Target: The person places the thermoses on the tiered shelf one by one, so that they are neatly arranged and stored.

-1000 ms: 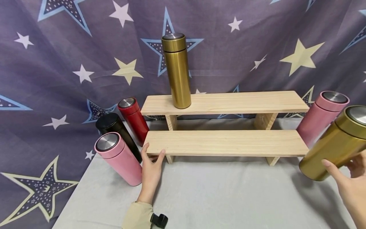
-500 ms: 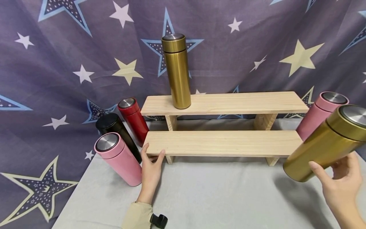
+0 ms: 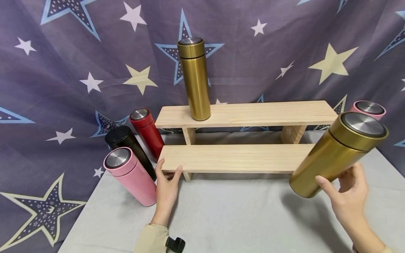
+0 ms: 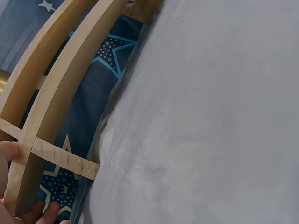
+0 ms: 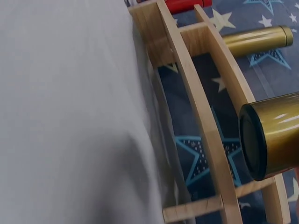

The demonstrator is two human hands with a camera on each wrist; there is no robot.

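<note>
My right hand [image 3: 349,193] grips a gold thermos bottle [image 3: 332,156] near its lower half. The bottle is tilted, its silver-topped lid toward the upper right, and hangs above the table in front of the shelf's right end. Its dark round base [image 5: 252,142] shows in the right wrist view. My left hand [image 3: 167,191] holds the left end of the two-tier wooden shelf [image 3: 240,158]. In the left wrist view the thumb [image 4: 8,151] lies at the lower board and the fingers [image 4: 46,214] curl beneath. Another gold thermos [image 3: 196,84] stands on the upper board's left part.
Left of the shelf stand a red thermos [image 3: 148,133], a black thermos [image 3: 131,149] and a pink thermos [image 3: 133,179], close to my left hand. A second pink thermos [image 3: 368,108] at the right is mostly hidden. A star-patterned curtain [image 3: 253,63] hangs right behind the shelf.
My right hand has carried the gold thermos leftward from the right edge, now in front of the shelf's right end and covering more of the pink thermos. The left hand has stayed put.
</note>
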